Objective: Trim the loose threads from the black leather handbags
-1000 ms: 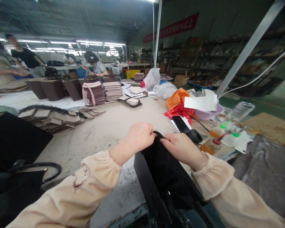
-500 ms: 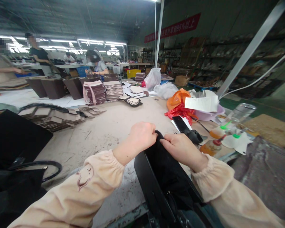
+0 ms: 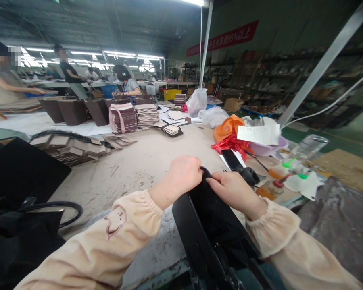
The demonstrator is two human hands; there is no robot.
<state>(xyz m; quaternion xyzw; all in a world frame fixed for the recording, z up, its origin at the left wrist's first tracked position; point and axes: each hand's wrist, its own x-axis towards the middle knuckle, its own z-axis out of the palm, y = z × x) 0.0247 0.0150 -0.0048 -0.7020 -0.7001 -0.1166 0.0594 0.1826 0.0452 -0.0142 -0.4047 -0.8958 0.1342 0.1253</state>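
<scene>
A black handbag [image 3: 187, 225] with a dark lining leans at the table's front edge, its opening toward me. My left hand [image 3: 186, 173] is closed on the far end of its rim, fingers curled out of sight. Just to the right, my right hand [image 3: 230, 187] pinches the same rim with the thumb inside the opening. A short black curve of the rim shows between the two hands. The bag's lower part runs out of view at the bottom.
Black bags [image 3: 21, 229] with a looped handle lie at left, beside piled brown pieces [image 3: 75, 147]. Stacked panels [image 3: 124, 119] stand farther back. At right are a phone [image 3: 230, 159], an orange plastic bag [image 3: 228, 127], glue bottles [image 3: 270, 189] and a metal post [image 3: 323, 60]. Co-workers [image 3: 128, 82] work behind.
The view has shifted slightly, so most things sit a little farther right. Both hands keep their hold on the bag's rim. A co-worker at far left has moved an arm.
</scene>
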